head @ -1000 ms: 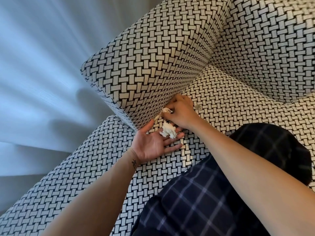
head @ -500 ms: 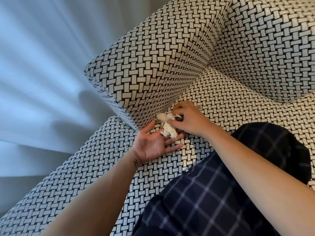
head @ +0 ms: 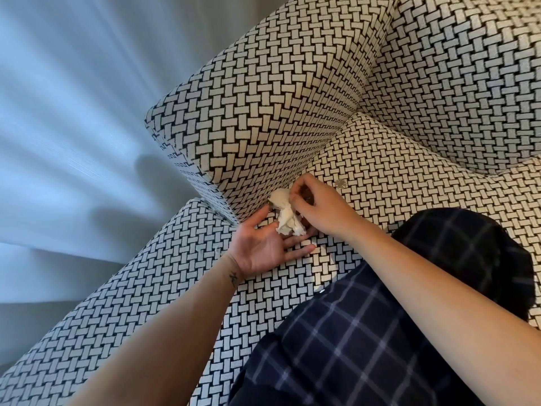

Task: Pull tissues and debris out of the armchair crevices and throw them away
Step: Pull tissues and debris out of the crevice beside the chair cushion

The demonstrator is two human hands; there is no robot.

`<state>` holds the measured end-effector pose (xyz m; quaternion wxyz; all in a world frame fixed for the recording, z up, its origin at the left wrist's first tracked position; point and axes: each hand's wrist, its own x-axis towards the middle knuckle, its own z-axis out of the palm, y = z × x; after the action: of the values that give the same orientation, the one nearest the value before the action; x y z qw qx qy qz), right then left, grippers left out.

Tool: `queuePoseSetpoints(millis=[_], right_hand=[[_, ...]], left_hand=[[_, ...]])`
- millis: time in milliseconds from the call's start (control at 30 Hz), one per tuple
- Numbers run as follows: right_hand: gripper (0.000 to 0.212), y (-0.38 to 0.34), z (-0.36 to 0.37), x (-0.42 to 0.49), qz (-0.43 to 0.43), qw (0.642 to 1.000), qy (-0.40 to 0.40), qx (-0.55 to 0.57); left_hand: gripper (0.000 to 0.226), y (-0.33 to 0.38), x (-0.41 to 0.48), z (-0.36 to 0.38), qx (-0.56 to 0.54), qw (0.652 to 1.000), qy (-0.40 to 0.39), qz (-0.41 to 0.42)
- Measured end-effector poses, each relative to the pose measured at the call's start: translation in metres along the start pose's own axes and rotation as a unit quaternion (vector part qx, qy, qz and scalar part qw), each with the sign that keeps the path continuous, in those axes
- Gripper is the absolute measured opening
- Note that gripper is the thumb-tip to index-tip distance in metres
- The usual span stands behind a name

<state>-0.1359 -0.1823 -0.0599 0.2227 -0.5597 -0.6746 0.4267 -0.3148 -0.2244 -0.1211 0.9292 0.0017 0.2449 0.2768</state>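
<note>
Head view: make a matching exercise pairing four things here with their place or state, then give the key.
Things:
1. crumpled white tissue
2. left hand
3. right hand
4. small round silver coin-like disc

States:
A. lies alone on the woven seat cushion, just beyond the knuckles
B. palm up, open, resting on the seat
C. pinched at the crevice beside the black-and-white woven armrest
D. fingers closed on the tissue

Pairs: 1-C, 2-B, 3-D, 4-A
</note>
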Motion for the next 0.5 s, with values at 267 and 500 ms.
queuePoseSetpoints(millis=[267,500], right_hand=[[0.022,0.0072,0.0037,0.0007,0.006,0.996,-0.083,-0.021],[0.029,0.0025,0.0045,-0.0044,0.009,0.987,-0.13,-0.093]], left_hand=[[0.062,0.0009,0.0002,0.0014,-0.015,0.999,0.038,0.017],[0.051,0.0011,-0.0009,-0.0001,-0.011,0.999,0.031,0.021]])
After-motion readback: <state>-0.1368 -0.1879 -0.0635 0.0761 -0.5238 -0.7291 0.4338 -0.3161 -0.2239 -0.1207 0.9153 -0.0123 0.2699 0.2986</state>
